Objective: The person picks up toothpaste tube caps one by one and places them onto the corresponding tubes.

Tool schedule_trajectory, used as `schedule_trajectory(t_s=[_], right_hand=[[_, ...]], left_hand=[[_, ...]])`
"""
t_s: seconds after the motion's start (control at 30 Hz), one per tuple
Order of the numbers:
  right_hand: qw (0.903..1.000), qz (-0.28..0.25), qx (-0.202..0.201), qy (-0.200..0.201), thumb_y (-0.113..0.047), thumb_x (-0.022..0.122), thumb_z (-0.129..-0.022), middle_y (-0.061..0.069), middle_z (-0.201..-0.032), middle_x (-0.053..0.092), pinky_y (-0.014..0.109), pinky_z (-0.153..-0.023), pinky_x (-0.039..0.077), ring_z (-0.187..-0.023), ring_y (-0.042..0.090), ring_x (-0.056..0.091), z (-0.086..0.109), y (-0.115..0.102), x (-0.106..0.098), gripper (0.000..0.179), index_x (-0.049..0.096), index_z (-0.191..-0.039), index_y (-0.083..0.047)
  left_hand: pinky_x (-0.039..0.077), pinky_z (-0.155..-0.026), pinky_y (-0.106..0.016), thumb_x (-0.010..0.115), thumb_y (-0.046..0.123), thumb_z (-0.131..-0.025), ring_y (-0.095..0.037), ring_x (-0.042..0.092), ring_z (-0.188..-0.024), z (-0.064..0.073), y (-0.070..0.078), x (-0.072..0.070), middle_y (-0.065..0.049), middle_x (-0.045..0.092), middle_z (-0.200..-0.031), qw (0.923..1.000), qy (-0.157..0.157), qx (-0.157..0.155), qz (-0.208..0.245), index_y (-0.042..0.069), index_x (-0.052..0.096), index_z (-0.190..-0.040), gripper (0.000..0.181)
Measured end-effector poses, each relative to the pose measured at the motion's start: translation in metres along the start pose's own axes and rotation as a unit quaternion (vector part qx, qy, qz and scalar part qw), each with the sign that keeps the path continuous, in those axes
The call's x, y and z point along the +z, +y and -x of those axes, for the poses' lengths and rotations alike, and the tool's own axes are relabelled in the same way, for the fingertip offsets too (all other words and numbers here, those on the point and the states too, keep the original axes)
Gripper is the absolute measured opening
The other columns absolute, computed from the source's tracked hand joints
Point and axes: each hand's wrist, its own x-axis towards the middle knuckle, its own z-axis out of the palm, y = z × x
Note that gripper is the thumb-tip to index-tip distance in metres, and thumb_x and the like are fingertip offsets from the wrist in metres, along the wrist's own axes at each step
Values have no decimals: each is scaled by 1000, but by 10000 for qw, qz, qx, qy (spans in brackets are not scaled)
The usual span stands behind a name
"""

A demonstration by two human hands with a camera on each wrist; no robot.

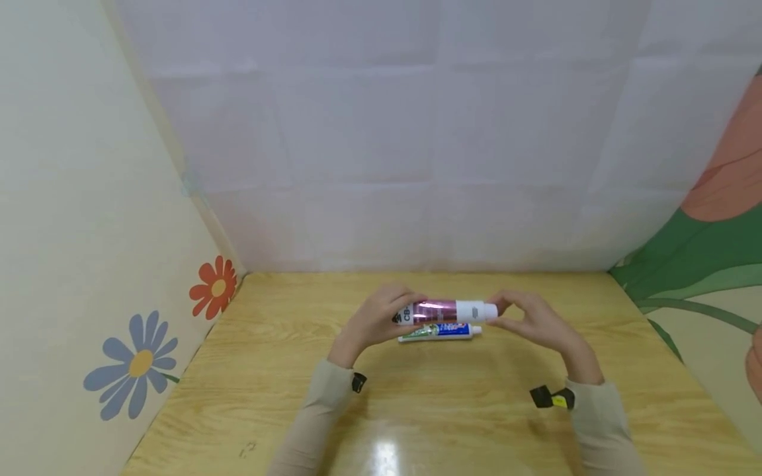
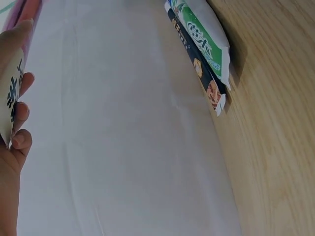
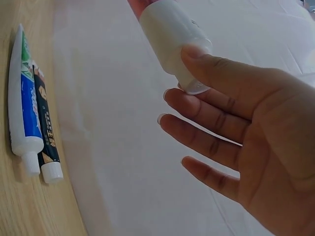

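A pink-and-white toothpaste tube (image 1: 437,311) is held level above the table in the head view, its white cap (image 1: 491,311) toward the right. My left hand (image 1: 374,321) grips the flat tail end, thumb and fingers on either side of it. With thumb and forefinger my right hand (image 1: 540,325) pinches the cap; in the right wrist view its other fingers (image 3: 206,140) stand spread away from the tube. Lying on the table behind are a blue, green and white toothpaste tube (image 3: 31,110) and, alongside it, a black toothpaste tube (image 3: 47,125) with a white cap, hidden in the head view.
The wood-grain table (image 1: 440,410) reaches back to a hanging white cloth (image 1: 428,132). At the left stands a pale wall (image 1: 71,218) with painted flowers, at the right a wall with large painted leaves (image 1: 702,258). Black straps sit at both wrists.
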Motion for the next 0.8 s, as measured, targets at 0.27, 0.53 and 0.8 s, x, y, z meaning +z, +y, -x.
schedule_trajectory(t_s=[0.27,0.53,0.8], right_hand=[[9999,87,31,-137,-28,70,-83,-15,-86,62,37,-78,47,-80,4,57,3,1,6,21,63,-101,-22],[9989,155,321,-310,-35,66,-85,-15,-86,61,37,-78,46,-82,4,57,6,5,10,23,63,-103,-21],[9989,158,257,-350,-33,65,-86,-15,-86,61,36,-78,47,-81,3,57,9,9,12,23,63,-104,-21]], left_hand=[[48,-88,-25,76,33,-75,-12,58,-98,11,1,2,-1,62,-109,9999,-110,70,88,12,56,-125,58],[47,-89,-27,75,39,-74,-12,57,-100,18,3,2,0,62,-111,9989,-441,-110,-100,13,53,-128,64],[46,-92,-27,76,40,-73,-13,58,-101,18,1,1,-1,63,-111,9989,-461,40,-29,10,53,-129,66]])
